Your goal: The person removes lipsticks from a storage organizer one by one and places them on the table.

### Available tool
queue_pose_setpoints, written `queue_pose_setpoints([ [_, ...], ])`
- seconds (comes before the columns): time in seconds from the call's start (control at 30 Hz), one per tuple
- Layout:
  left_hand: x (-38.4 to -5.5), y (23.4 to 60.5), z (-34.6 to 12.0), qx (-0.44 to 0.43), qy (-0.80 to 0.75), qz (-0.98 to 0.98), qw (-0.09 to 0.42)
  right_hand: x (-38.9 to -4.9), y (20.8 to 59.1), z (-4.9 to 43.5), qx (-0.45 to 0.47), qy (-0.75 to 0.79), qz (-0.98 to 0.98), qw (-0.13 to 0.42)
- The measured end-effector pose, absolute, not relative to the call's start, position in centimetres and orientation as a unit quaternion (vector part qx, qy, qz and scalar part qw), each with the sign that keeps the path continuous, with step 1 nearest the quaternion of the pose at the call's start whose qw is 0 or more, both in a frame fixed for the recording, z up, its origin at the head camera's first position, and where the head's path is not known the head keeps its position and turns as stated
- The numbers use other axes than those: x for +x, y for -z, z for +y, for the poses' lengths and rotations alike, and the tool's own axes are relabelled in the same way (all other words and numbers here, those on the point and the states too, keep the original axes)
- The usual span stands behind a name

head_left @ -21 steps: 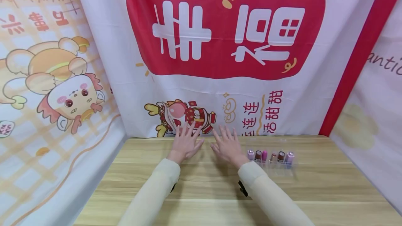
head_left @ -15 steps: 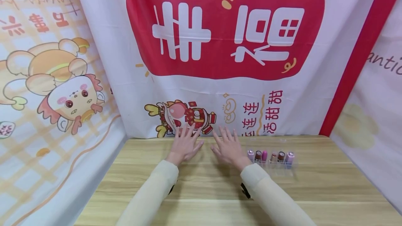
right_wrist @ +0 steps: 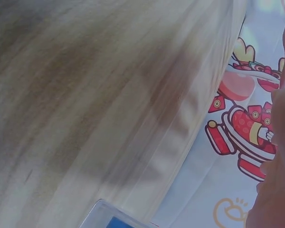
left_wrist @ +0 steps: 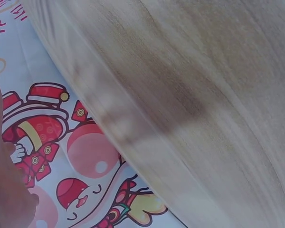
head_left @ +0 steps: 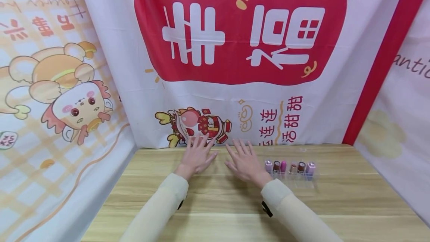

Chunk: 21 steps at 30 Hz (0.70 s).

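My left hand (head_left: 196, 157) is stretched out over the table, fingers straight and spread, palm down, holding nothing. Beside it, a small gap to the right, my right hand (head_left: 244, 163) has the same flat, spread pose and is likewise bare. Both sets of fingertips overlap the foot of the backdrop in the head view. Just right of the right wrist stands a clear plastic organizer (head_left: 304, 183) with several lipsticks (head_left: 283, 166) in a row, their caps lilac, brown and pink. Its corner (right_wrist: 100, 209) shows at the bottom of the right wrist view.
The wood-grain table (head_left: 221, 212) ends at a white cloth backdrop (head_left: 231, 92) with a red panel and a cartoon figure. Printed side cloths hang at the left (head_left: 60, 96) and the right (head_left: 386, 133).
Both wrists have drifted slightly outward and back toward me, so the forearms stand a little wider apart. The fingers stay spread, and the organizer keeps its place.
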<state>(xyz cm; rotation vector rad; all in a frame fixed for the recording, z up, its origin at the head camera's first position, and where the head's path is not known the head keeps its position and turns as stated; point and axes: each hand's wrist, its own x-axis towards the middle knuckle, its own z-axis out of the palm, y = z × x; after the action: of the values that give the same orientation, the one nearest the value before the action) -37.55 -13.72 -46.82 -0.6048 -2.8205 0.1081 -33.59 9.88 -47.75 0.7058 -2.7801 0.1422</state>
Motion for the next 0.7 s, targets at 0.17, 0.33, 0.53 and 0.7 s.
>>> queue_pose_setpoints([
  [0.17, -37.2, 46.8, -13.8, -0.213, -0.036, -0.967, 0.136, -32.8, 47.6, 10.1, 0.248, -0.048, -0.959, 0.126],
  [0.33, -37.2, 46.8, -14.0, -0.221, -0.031, -0.962, 0.155, -32.3, 47.4, 10.2, 0.251, -0.037, -0.960, 0.118],
  [0.53, -37.0, 47.0, -14.1, -0.221, -0.019, -0.964, 0.148, -31.9, 47.4, 10.3, 0.252, -0.037, -0.961, 0.111],
  [0.7, -36.7, 47.1, -14.1, -0.225, -0.016, -0.963, 0.146, -31.6, 47.7, 10.5, 0.262, -0.048, -0.957, 0.117],
])
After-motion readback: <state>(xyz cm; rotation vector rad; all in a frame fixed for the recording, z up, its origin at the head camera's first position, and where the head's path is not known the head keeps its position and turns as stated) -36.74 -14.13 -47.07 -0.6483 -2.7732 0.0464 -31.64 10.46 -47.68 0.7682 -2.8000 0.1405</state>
